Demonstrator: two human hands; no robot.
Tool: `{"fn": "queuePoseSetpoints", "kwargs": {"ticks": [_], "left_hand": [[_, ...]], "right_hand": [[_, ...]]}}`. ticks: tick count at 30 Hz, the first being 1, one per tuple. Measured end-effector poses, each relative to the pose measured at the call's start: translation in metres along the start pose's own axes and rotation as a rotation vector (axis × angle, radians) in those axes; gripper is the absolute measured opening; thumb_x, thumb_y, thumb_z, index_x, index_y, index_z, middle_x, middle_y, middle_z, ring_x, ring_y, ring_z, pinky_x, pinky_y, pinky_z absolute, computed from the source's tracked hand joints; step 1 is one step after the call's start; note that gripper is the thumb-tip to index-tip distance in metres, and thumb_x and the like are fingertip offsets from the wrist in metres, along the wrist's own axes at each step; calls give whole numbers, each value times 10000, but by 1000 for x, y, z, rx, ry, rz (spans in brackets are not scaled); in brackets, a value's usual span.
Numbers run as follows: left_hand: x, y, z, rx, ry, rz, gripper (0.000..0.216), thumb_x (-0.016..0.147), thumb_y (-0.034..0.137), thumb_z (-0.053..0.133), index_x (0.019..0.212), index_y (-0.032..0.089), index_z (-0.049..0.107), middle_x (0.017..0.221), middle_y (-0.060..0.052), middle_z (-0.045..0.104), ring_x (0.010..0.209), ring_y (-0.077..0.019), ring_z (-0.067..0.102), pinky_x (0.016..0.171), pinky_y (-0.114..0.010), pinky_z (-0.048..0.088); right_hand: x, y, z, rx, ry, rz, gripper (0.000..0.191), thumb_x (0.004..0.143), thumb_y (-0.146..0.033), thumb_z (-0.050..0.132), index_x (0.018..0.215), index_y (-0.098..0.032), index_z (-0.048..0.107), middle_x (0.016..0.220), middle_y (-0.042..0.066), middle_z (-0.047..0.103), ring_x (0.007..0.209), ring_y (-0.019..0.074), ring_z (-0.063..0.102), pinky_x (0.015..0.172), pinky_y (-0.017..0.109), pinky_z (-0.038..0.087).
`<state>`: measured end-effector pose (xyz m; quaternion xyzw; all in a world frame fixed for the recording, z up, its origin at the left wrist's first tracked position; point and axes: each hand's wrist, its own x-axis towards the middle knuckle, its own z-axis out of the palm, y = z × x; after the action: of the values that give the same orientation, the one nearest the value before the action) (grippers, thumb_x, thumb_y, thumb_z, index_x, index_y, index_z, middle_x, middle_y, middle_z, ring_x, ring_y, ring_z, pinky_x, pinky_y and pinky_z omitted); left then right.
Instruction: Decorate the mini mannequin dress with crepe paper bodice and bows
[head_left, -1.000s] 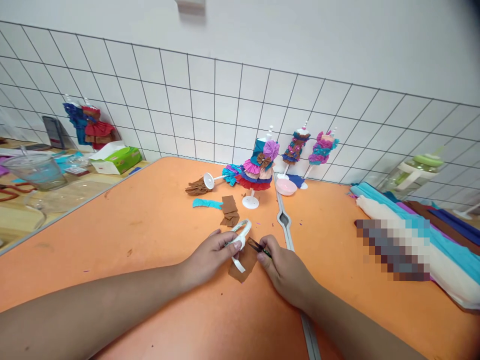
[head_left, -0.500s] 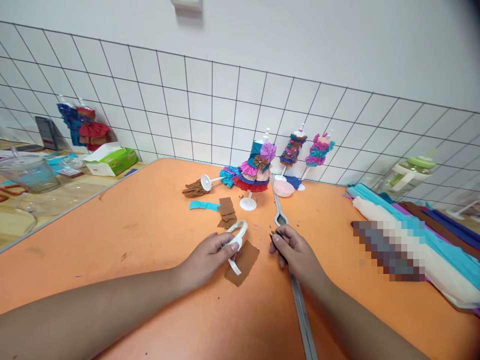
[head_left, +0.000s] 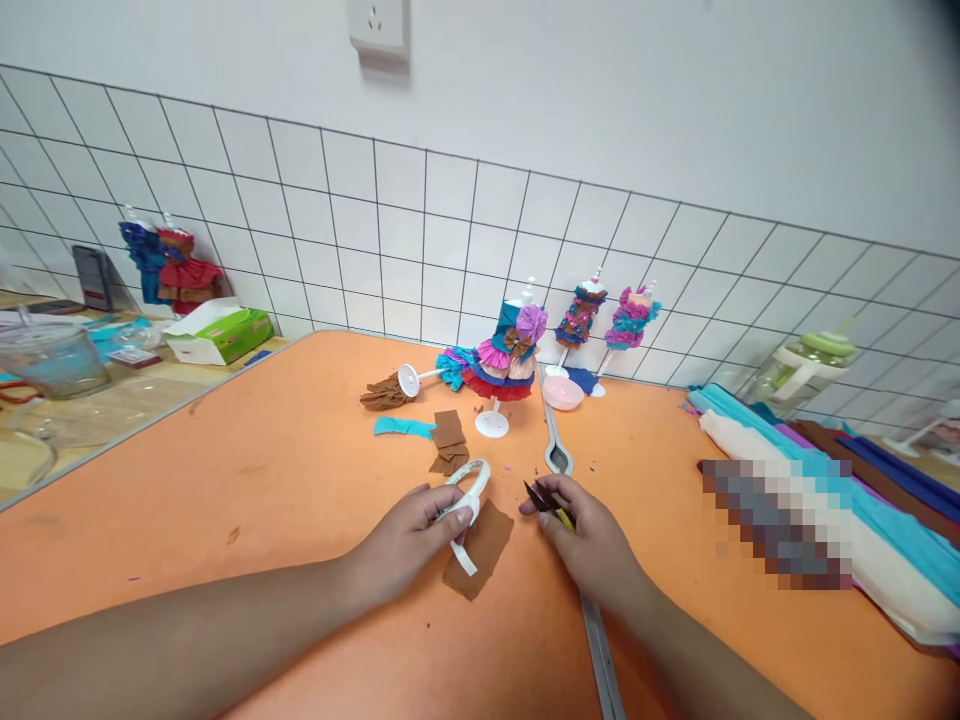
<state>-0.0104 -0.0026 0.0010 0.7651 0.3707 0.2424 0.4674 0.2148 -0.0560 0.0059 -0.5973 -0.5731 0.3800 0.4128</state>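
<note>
My left hand (head_left: 420, 525) is closed on a roll of white tape (head_left: 475, 482), and a loose tape end hangs from it over a brown crepe paper piece (head_left: 487, 545) on the table. To the right, my right hand (head_left: 581, 530) grips small scissors (head_left: 541, 497) with dark blades and a bit of yellow at the handle. The blades stand slightly apart and point left towards the tape, without touching it. Beyond the hands lie smaller brown paper pieces (head_left: 450, 430) and a turquoise strip (head_left: 403, 427). A mini dress form (head_left: 514, 350) in a ruffled paper dress stands upright behind them.
Another dress form (head_left: 410, 380) lies on its side beside folded brown paper (head_left: 384, 393). A pink bowl (head_left: 562, 393) sits near the wall grid. Crepe paper rolls (head_left: 817, 510) lie along the right. A grey metal strip (head_left: 600, 650) crosses the orange table (head_left: 285, 500).
My right hand has turned and moved slightly left, so the scissors' blades and yellow handle show more. The left hand keeps the tape roll. The camera view has tilted up a little.
</note>
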Motion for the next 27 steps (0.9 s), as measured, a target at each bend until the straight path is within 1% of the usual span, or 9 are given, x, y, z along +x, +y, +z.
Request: {"fn": "queuePoseSetpoints", "kwargs": {"ticks": [2,4,7,10,13,15,19,23,27], "left_hand": [[0,-1,0,-13,3,10,405,917,504,418,748,165,562,767,-13,565,781,-178,529,712,-265,407],[0,-1,0,-20,13,12,404,914,505,425,749,164,565,776,-15,568,798,-181,528,717,-263,407],[1,-2,0,-47,6,6,412,909,516,429,752,160,563,768,-13,555,782,-176,522,708,-260,407],[2,-3,0,-87,-14,5,413,905,522,431,750,159,552,757,-8,539,758,-169,517,699,-260,409],[2,-3,0,-112,-12,6,398,900,517,440,760,161,551,769,-8,537,762,-170,515,703,-262,411],[2,-2,0,-116,-2,3,394,896,517,447,761,162,552,770,-9,535,761,-171,512,703,-262,409],[2,1,0,-102,-2,-4,387,900,510,439,758,167,550,764,-12,531,758,-174,509,698,-259,404],[2,-1,-1,-63,0,-13,398,894,526,441,750,170,545,755,-15,522,766,-183,503,687,-257,397],[2,-6,-1,-63,12,-26,426,891,558,433,766,166,546,780,-19,526,789,-189,503,701,-262,405]], "right_hand": [[-1,0,2,57,-6,38,415,858,-374,495,1255,-255,486,1086,69,683,715,161,650,688,321,510],[-2,-1,2,45,-11,69,563,895,-422,439,1428,-313,295,1057,50,688,526,125,582,575,308,489],[-4,-6,1,-134,16,24,722,890,-389,459,1504,-290,90,854,0,684,629,166,617,636,308,462],[-5,-8,1,-294,28,-2,704,863,-401,510,1482,-267,204,818,7,654,760,214,638,670,311,433],[-7,-9,0,-352,7,-39,453,887,-472,474,1304,-296,463,968,41,665,892,242,631,709,316,416],[-7,-8,0,-353,16,-69,334,917,-502,408,1132,-291,551,936,31,663,864,233,617,697,309,397],[-5,-6,-2,-104,8,-52,330,945,-518,338,856,-243,497,722,-12,574,674,167,542,630,275,376],[0,-5,-1,313,-60,68,291,887,-516,475,871,-226,464,726,-25,583,628,125,526,594,239,391],[4,-4,-1,332,-55,156,465,850,-628,460,745,-181,532,493,-46,480,448,100,430,477,222,327]]}}
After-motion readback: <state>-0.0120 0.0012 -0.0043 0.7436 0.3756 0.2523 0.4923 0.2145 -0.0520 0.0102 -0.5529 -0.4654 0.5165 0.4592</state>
